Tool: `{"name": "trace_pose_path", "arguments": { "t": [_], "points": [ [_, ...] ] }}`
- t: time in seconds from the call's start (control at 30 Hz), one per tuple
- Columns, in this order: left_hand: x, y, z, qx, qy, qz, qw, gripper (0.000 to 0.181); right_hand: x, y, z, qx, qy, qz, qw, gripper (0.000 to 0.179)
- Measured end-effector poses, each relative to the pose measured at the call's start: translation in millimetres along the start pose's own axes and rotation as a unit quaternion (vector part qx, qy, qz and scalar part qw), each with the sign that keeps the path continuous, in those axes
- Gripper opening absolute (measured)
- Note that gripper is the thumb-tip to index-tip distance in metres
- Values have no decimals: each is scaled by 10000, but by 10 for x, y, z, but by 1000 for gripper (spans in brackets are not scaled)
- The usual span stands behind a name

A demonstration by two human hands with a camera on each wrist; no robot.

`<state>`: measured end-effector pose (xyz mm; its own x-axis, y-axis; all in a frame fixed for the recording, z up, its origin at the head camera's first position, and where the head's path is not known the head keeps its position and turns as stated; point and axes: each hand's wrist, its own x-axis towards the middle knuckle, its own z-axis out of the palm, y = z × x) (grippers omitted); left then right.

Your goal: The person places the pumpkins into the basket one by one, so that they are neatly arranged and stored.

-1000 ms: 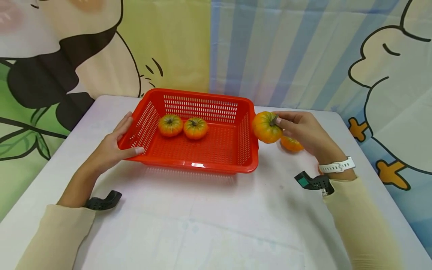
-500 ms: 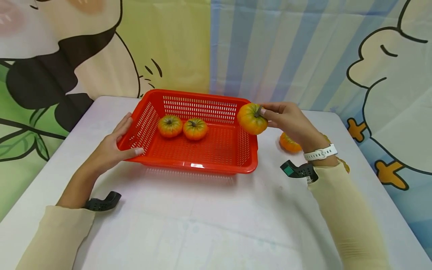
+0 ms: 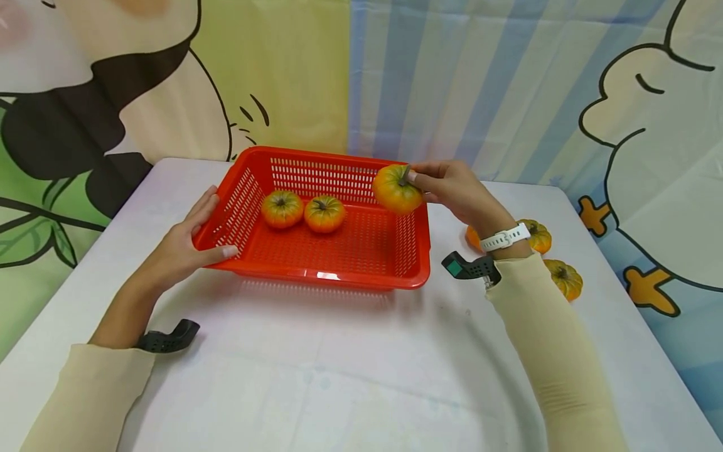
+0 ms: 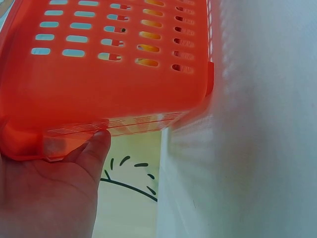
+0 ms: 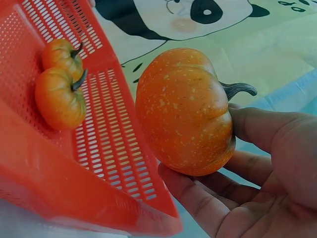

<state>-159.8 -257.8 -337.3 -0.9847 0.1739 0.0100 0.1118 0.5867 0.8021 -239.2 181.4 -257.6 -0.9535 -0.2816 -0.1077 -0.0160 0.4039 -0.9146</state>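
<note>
A red plastic basket [image 3: 316, 276] with slotted sides sits toward the back of the white table. My left hand [image 3: 179, 251] holds its left end, thumb over the rim and fingers along the outside. Two small orange pumpkins [image 3: 324, 215] lie side by side within the basket's left half. Between thumb and fingers, my right hand [image 3: 456, 191] grips a third pumpkin [image 3: 395, 190] near its stem, over the basket's right end. The right wrist view shows this pumpkin [image 5: 183, 111] with its dark stem beside the thumb, and the fingers beneath it.
On the table to the basket's right lie more pumpkins [image 3: 565, 279], one partly hidden by the right wrist. A cartoon-printed curtain [image 3: 452, 81] hangs behind the table [image 3: 316, 370]. Both wrists carry black camera mounts [image 3: 169, 338].
My right hand has carried its pumpkin leftward and slightly up, from beside the basket's right rim to over its right end. The left hand keeps its hold on the basket.
</note>
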Motion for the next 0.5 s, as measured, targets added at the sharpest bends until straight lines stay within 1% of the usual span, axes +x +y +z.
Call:
{"name": "trace_pose_path", "arguments": {
  "t": [0.13,0.3,0.5],
  "points": [
    [-4,5,-4,-3,11,-15,10000,98,59,-14,32,29,-67,-26,10000,44],
    [9,-3,-1,12,-5,-49,10000,99,125,-32,85,-17,-85,64,9999,42],
    [14,-11,6,32,-15,-43,10000,99,224,-64,146,-334,-327,70,9989,42]
  ]
}}
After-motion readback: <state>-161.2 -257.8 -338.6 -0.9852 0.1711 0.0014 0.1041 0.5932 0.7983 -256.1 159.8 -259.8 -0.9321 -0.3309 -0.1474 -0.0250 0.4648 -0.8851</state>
